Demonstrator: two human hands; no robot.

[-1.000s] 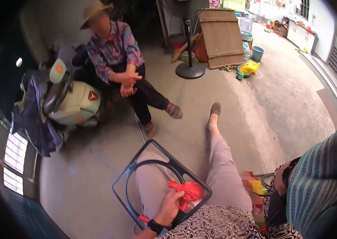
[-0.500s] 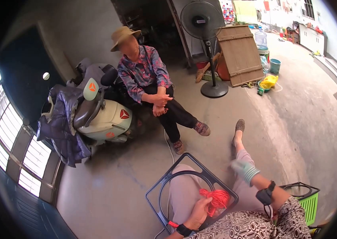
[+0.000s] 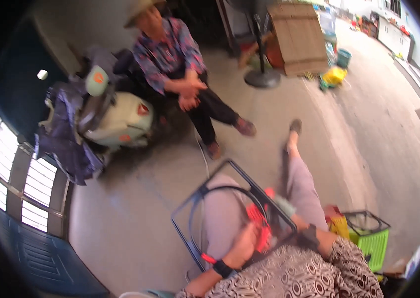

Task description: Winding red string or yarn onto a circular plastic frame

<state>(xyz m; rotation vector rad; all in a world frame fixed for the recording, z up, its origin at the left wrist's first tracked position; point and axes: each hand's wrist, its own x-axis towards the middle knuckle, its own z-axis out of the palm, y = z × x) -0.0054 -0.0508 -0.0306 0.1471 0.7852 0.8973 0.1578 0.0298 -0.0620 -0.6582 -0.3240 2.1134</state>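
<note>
Across my lap lies a black square frame (image 3: 190,204) with a round ring inside it, tilted toward me. My bare left hand (image 3: 245,243) is closed on a bundle of red cord (image 3: 258,218) at the frame's lower right part. My right hand (image 3: 284,205), in a pale green glove, is at the frame's right edge, close to the cord. Blur and the frame's bar hide its fingers, so its grip cannot be made out. A bit of red (image 3: 269,192) shows just beyond the glove. Another red piece (image 3: 209,258) is on the frame's lower left side.
A bright green basket (image 3: 371,246) with a black frame (image 3: 366,222) on top stands at my right, a red and yellow bag (image 3: 337,222) beside it. Ahead, a person (image 3: 175,64) sits by a scooter (image 3: 120,119). A fan (image 3: 262,77) and wooden board (image 3: 299,39) stand farther back.
My right hand has come down and left to the frame and cord. The view has tilted down, and the red and yellow bag beside the basket now shows.
</note>
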